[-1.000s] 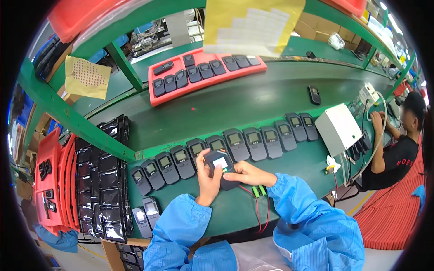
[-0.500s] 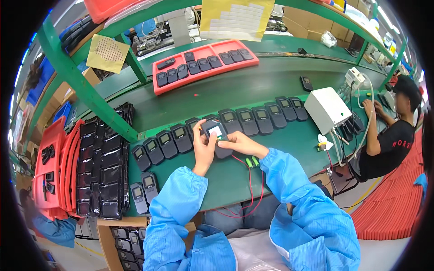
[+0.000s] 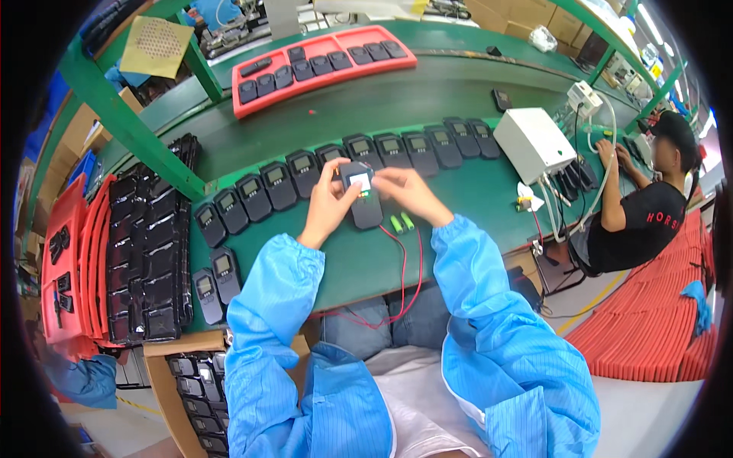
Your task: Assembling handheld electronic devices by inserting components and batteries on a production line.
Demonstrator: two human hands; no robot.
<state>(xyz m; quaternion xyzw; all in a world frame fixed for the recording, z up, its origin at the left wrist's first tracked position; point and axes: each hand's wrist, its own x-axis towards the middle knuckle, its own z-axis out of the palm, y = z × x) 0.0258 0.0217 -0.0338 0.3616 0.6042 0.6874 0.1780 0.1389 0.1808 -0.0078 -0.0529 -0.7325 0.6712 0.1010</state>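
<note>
A black handheld device [image 3: 367, 216] with a lit white screen lies tilted in my left hand [image 3: 330, 202], whose fingers and thumb grip its left side and face. At the device's right edge, my right hand [image 3: 413, 195] has its thumb and fingertips drawn together; anything between them is too small to make out. Two green battery-like cylinders [image 3: 401, 223] rest on the table just right of the device. Red wires [image 3: 402, 263] loop down from beside them and the device's lower end over the table edge. Behind my hands stands a row of similar black devices [image 3: 281, 191].
Two more devices [image 3: 224, 273] lie at the left. Beyond the row is a red tray [image 3: 328, 79] with small black units. A white box [image 3: 534, 141] with cables stands right, near a co-worker [image 3: 634, 191]. Black packing trays [image 3: 149, 252] and a carton [image 3: 169, 349] are left.
My right thumb and fingers have come off the device's face to its right edge. My left hand still holds the device. The whole view has shifted, so the table appears higher and further left.
</note>
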